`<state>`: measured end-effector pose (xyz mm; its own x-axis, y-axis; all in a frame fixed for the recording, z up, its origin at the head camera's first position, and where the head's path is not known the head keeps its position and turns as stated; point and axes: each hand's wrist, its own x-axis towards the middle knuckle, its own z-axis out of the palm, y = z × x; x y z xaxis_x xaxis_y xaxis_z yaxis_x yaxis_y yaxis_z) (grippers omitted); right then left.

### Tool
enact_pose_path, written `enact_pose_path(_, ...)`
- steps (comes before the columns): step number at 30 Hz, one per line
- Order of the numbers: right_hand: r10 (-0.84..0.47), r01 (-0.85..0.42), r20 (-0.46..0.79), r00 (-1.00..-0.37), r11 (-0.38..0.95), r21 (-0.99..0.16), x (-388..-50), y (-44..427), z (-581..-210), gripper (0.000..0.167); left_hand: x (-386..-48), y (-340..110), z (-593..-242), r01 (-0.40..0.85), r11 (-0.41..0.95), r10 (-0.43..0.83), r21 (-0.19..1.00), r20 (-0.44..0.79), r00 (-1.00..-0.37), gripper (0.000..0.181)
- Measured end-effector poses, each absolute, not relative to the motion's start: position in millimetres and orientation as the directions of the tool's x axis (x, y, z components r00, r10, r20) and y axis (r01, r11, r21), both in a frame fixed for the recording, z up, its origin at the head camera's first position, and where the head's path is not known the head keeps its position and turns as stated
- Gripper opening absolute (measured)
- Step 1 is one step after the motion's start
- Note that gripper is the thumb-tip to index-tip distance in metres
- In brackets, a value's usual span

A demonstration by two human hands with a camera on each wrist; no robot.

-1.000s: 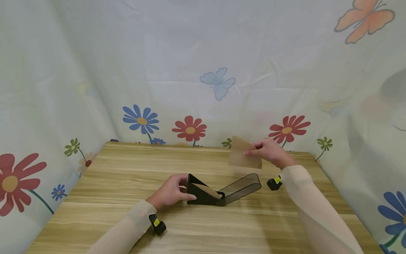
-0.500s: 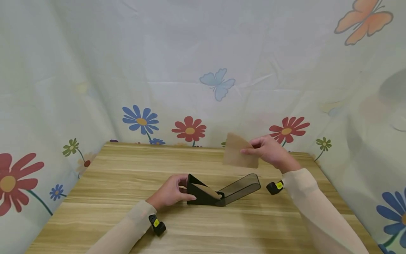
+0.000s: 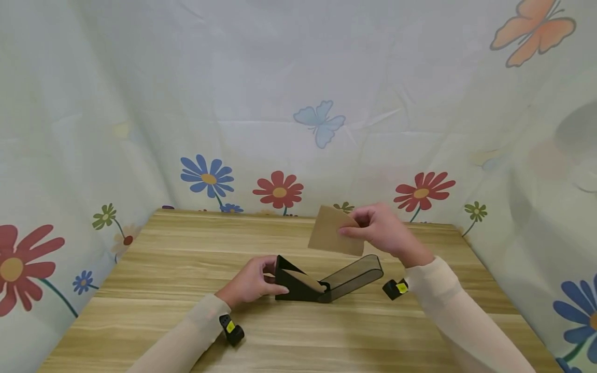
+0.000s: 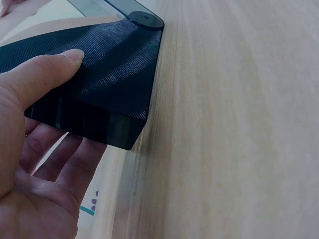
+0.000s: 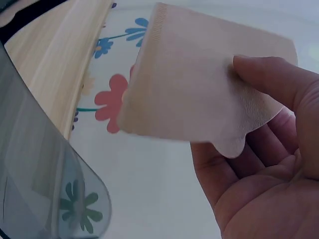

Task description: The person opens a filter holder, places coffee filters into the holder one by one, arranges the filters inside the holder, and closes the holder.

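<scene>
Two yellow labels (image 3: 230,327) on black wrist cameras (image 3: 236,336) are showing no readable writing. Next, the left hand (image 3: 248,282) is gripping a black, wedge-shaped, ribbed holder (image 3: 296,293) containing brown paper (image 3: 304,280); its smoke-tinted, see-through lid (image 3: 355,275) is slanting rightward, continuing the left-right long axis. Farther off, the right hand (image 3: 384,230) is pinching a brown, fan-shaped paper sheet (image 3: 328,233), which is extending leftward from the thumb (image 5: 271,77), raised beyond the lid.

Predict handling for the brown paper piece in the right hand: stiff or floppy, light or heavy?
Likely light: the brown paper piece looks thin and is pinched at just one side by the right hand. Probably fairly stiff for paper, since its unsupported side looks nearly flat, without visible droop. Could crease if pushed edge-on, given that thinness.
</scene>
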<state>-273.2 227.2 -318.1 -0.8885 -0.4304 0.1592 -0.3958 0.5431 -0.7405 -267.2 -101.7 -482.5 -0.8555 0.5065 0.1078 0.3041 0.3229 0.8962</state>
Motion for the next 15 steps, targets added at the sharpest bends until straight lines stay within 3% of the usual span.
enact_pose_path(8,-0.467,-0.390,0.132,-0.874,0.515,-0.763,-265,214,-324,0.013,-268,-101,-484,0.302,0.316,0.511,0.899,0.107,-0.853,0.035)
enact_pose_path(15,-0.513,-0.434,0.138,-0.847,0.519,-0.737,-259,203,-331,0.024,-268,-102,-483,0.298,0.312,0.508,0.902,0.106,-0.855,0.035)
